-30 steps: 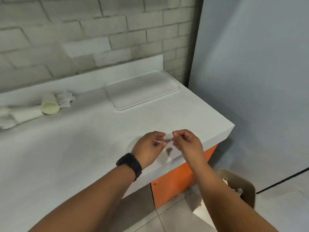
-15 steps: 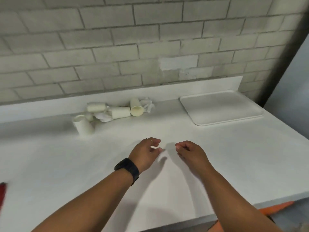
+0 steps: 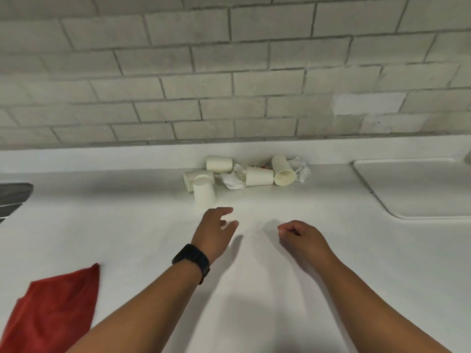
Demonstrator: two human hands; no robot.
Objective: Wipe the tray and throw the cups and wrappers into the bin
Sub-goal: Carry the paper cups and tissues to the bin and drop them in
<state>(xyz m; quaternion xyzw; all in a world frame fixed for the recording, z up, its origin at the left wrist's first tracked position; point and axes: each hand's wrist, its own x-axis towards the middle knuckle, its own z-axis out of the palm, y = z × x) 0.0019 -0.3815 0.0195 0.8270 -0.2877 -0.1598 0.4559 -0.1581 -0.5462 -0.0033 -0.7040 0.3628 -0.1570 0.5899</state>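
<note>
Several white paper cups (image 3: 259, 176) lie tipped over at the back of the white counter, mixed with crumpled white wrappers (image 3: 302, 168). One cup (image 3: 204, 191) stands upside down at the front of the pile. My left hand (image 3: 216, 231), with a black watch on the wrist, hovers just in front of that cup, fingers relaxed and holding nothing. My right hand (image 3: 299, 238) hangs over the counter with fingers loosely curled, empty. The white tray (image 3: 418, 189) lies at the right edge of the view.
A red cloth (image 3: 54, 305) lies on the counter at the lower left. A dark object (image 3: 12, 197) shows at the left edge. A grey brick wall rises behind the counter (image 3: 127, 225).
The view has swung left from the counter's right end and the bin to the cup pile. My hands have moved apart and the left one has reached toward the cups. The red cloth has come into view.
</note>
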